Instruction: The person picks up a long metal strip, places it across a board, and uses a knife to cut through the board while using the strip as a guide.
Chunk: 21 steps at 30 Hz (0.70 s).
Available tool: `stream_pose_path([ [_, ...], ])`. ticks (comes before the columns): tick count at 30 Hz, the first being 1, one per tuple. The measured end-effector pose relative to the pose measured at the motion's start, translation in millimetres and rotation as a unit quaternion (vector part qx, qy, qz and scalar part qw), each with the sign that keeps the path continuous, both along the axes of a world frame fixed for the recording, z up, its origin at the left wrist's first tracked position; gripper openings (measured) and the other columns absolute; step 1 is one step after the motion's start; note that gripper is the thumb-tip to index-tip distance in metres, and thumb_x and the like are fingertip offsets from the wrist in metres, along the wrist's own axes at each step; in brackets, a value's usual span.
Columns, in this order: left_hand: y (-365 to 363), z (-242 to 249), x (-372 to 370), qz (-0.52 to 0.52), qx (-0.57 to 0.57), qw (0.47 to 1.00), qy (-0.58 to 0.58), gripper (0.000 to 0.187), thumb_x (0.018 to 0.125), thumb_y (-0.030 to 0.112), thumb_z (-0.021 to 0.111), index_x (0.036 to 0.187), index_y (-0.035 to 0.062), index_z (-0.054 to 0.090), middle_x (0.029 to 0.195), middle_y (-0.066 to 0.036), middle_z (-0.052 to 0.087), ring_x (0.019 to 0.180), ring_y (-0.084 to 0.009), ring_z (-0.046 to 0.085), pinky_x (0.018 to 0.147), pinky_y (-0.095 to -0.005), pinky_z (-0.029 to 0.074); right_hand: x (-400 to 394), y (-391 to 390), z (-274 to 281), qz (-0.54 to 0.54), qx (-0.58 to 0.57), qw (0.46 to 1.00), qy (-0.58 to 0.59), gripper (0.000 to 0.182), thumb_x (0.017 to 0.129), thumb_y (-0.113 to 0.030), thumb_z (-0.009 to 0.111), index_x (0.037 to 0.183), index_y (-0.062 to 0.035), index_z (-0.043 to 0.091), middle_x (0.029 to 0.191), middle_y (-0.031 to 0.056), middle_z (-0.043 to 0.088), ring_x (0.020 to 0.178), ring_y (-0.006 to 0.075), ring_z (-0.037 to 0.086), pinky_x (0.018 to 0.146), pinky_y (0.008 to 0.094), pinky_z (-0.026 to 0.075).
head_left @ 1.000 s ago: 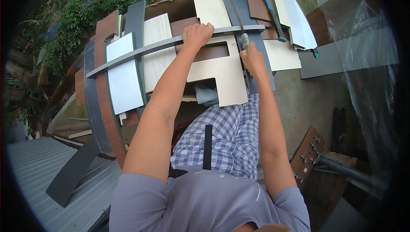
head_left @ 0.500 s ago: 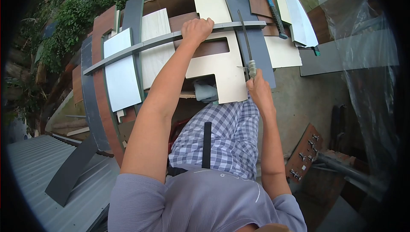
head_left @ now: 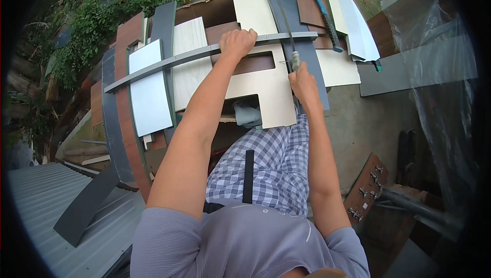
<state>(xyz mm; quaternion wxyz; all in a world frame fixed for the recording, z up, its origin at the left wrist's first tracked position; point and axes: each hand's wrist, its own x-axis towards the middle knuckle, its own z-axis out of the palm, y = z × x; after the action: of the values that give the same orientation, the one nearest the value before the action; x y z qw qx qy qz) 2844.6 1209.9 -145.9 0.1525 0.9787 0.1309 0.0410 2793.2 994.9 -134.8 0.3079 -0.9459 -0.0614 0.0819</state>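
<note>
A long grey metal bar (head_left: 169, 62) lies crosswise over several flat panels. My left hand (head_left: 237, 42) is closed around it near its middle. In my right hand (head_left: 305, 81) is the pale handle of a narrow hacksaw (head_left: 289, 28), seen nearly edge-on from above. Its blade crosses the bar near the bar's right end, pointing away from me. How deep the teeth sit in the metal cannot be made out. Under the bar are a cream panel with cut-outs (head_left: 279, 91) and a dark grey panel (head_left: 313, 63).
A claw hammer (head_left: 327, 19) with a blue and black handle lies on the panels at the right. A brown board with metal fittings (head_left: 366, 188) leans at lower right. Clear plastic sheeting (head_left: 429, 73) hangs at the right. Corrugated metal sheet (head_left: 46, 196) is at lower left.
My right hand has pushed the hacksaw forward, away from my body, across the bar. My left hand keeps its grip on the bar. The whole view has shifted slightly.
</note>
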Motion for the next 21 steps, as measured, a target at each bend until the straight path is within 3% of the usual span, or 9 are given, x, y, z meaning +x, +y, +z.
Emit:
stream_pose_path([
  [6, 0, -3, -1, -0.008, 0.0, 1.0, -0.002, 0.052, 0.086, 0.032, 0.029, 0.074, 0.0004, 0.069, 0.082, -0.022, 0.065, 0.08, -0.0361, 0.063, 0.077, -0.0426, 0.047, -60, -26, 3, -0.035, -0.02, 0.996, 0.085, 0.028, 0.081, -0.016, 0.046, 0.101, 0.0029, 0.042, 0.085, 0.0322, 0.059, 0.084, 0.0498, 0.056, 0.076, 0.0542, 0.041],
  [16, -1, 1, 4, 0.005, 0.002, 1.0, -0.003, 0.053, 0.086, 0.032, 0.028, 0.075, 0.0008, 0.069, 0.082, -0.022, 0.065, 0.081, -0.0352, 0.063, 0.078, -0.0426, 0.046, 36, 14, 3, 0.001, -0.029, 1.0, 0.002, 0.029, 0.082, -0.018, 0.047, 0.102, 0.0023, 0.044, 0.086, 0.0289, 0.061, 0.086, 0.0462, 0.058, 0.076, 0.0515, 0.044],
  [21, 0, -1, 6, 0.006, -0.01, 1.0, -0.024, 0.052, 0.085, 0.032, 0.029, 0.072, -0.0011, 0.068, 0.079, -0.025, 0.064, 0.079, -0.0377, 0.062, 0.078, -0.0442, 0.046, 22, 6, 3, 0.013, -0.029, 0.999, -0.015, 0.029, 0.082, -0.019, 0.047, 0.102, 0.0018, 0.043, 0.085, 0.0294, 0.061, 0.085, 0.0469, 0.058, 0.075, 0.0521, 0.043],
])
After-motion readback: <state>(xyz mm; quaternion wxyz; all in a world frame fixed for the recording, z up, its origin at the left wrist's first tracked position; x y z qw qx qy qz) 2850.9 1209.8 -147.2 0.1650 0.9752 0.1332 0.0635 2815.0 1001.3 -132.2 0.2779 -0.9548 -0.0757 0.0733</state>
